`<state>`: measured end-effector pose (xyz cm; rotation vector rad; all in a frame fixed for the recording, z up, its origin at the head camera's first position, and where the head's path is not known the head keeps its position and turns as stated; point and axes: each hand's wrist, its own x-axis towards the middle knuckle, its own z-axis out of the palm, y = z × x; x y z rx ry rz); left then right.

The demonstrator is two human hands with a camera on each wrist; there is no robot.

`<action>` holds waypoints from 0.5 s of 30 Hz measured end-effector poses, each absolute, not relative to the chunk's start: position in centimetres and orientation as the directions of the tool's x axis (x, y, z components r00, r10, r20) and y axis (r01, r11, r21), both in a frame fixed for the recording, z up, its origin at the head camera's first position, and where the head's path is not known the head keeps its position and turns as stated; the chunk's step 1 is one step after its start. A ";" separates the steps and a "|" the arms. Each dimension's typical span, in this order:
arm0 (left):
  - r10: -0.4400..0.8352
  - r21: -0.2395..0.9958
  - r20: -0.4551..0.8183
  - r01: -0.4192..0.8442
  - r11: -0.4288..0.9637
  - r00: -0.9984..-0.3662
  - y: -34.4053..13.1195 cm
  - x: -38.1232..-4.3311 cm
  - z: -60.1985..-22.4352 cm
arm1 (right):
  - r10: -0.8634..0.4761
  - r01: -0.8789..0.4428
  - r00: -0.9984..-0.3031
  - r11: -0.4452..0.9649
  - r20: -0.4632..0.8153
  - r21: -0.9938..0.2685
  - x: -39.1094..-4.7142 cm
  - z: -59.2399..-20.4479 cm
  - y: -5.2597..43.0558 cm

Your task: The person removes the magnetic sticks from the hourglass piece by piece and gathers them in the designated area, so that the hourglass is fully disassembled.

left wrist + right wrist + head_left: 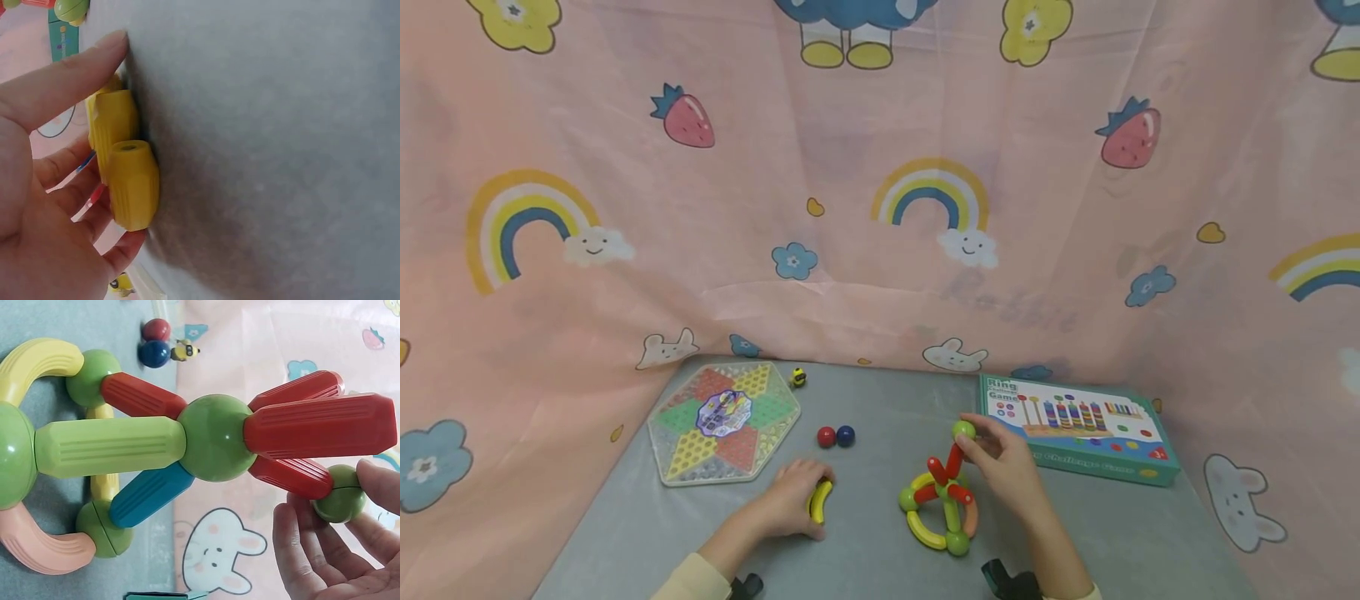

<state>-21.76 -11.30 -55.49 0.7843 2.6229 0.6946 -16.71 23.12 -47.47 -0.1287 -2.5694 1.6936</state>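
My left hand (792,498) curls around yellow curved magnetic sticks (822,502) on the table, thumb at the near end and fingers at the far end. In the left wrist view, yellow sticks (134,187) lie side by side against the fingers. My right hand (1006,468) pinches a green ball (339,494) between thumb and fingers. That ball sits on the end of a red stick (294,477) rising from the central green ball (215,437) of a magnetic-stick build. Below, green balls join yellow and orange curved sticks into a ring base, with red, blue and green struts.
A hexagonal checkers board (673,421) lies at the back left, a small bee figure (798,377) beside it. Red (826,437) and blue (846,436) balls stand side by side mid-table. A Ring Game box (1101,467) lies at the back right, near the patterned cloth (850,317).
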 end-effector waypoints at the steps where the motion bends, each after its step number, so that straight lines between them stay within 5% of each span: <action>1: 0.583 0.531 -0.164 0.426 0.732 -0.796 -11.3 -21.8 -55.5 | 0.103 0.039 -0.995 0.394 0.002 -0.918 -16.7 -47.5 23.1; 15: 0.691 0.643 -0.134 0.468 0.606 -0.711 -2.2 -22.0 -52.5 | 0.117 0.059 -0.993 0.330 -0.021 -0.942 -16.8 -48.1 22.8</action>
